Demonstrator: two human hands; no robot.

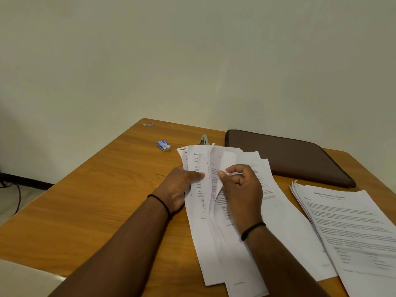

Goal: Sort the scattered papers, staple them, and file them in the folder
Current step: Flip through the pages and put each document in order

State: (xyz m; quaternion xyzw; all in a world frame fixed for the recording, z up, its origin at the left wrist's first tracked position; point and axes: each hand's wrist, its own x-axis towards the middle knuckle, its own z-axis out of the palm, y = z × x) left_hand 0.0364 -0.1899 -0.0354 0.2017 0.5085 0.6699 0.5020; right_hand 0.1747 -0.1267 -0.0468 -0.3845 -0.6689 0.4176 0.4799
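Both hands work a fanned bundle of printed papers near the middle of the wooden worktop. The left hand has its grip clenched on the bundle's left edge, thumb laid across the top sheet and fingers hidden beneath. The right hand has its fingers curled, thumb and forefinger pinching a raised, curling sheet near the centre of the fan, its other fingers tucked loosely. The bundle's lower ends splay toward the near edge of the worktop, and its right side lies flat on the wood. A second stack of papers lies to the right, just beside the bundle and running off the right edge of the view. The closed brown folder lies at the far right of the worktop, near the wall, its near corner just above the second stack. A stapler stands behind the fan's top edge, partly hidden, and a small blue staple box sits left of it. The left half of the worktop is bare wood up to its left edge.
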